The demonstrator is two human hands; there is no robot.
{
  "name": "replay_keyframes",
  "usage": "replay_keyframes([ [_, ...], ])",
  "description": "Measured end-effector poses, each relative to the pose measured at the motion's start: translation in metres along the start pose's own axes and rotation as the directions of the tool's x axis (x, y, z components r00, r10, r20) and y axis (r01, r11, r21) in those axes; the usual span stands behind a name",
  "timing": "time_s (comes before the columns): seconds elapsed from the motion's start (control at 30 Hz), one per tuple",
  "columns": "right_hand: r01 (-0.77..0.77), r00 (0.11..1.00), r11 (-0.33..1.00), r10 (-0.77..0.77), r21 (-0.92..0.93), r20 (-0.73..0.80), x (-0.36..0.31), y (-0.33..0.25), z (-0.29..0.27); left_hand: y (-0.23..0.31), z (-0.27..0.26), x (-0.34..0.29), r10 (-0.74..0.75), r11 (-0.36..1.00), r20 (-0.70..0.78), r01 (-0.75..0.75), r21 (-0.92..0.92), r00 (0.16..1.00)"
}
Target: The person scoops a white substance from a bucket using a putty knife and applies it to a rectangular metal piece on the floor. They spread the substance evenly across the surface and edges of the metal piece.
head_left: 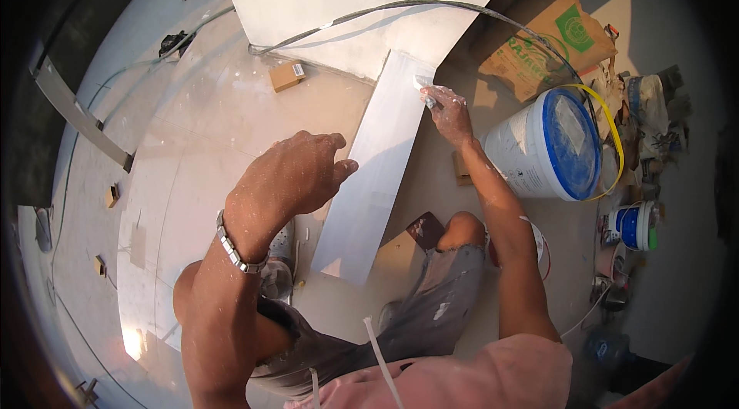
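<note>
A long pale board (377, 162) slants across the middle, its far end against a white panel (346, 8). At that far end my right hand (449, 116) is closed on a small white piece (423, 85) pressed to the board; its kind is too small to tell. White residue covers the fingers. My left hand (296, 170), with a metal bracelet on its wrist, hovers by the board's left edge. Its thumb and forefinger are apart and its other fingers are bent. Nothing shows in it.
Right of my right forearm stands a large white bucket (523, 147) with a blue rim and yellow handle. Behind it lies a brown paper sack (539, 47). A black cable (400, 3) arches across the panel. A small cardboard box (287, 76) sits on the floor.
</note>
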State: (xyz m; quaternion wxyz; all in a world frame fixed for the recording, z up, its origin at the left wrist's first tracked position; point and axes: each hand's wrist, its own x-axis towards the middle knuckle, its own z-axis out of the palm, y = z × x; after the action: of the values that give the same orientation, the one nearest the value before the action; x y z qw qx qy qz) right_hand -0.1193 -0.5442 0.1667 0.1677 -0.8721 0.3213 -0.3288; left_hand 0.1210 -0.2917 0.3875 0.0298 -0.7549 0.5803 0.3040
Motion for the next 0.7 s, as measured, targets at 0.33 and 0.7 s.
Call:
replay_keyframes([
  [0.33, -0.222, 0.891, 0.911, 0.045, 0.347, 0.451, -0.229, -0.253, -0.066, -0.012, -0.004, 0.012, 0.054, 0.998, -0.089, -0.053, 0.024, 0.995],
  [0.7, -0.046, 0.989, 0.995, 0.032, 0.090, 0.144, -0.129, -0.139, -0.033, -0.007, 0.003, 0.012, 0.086, 0.995, -0.088, -0.082, 0.051, 0.992],
])
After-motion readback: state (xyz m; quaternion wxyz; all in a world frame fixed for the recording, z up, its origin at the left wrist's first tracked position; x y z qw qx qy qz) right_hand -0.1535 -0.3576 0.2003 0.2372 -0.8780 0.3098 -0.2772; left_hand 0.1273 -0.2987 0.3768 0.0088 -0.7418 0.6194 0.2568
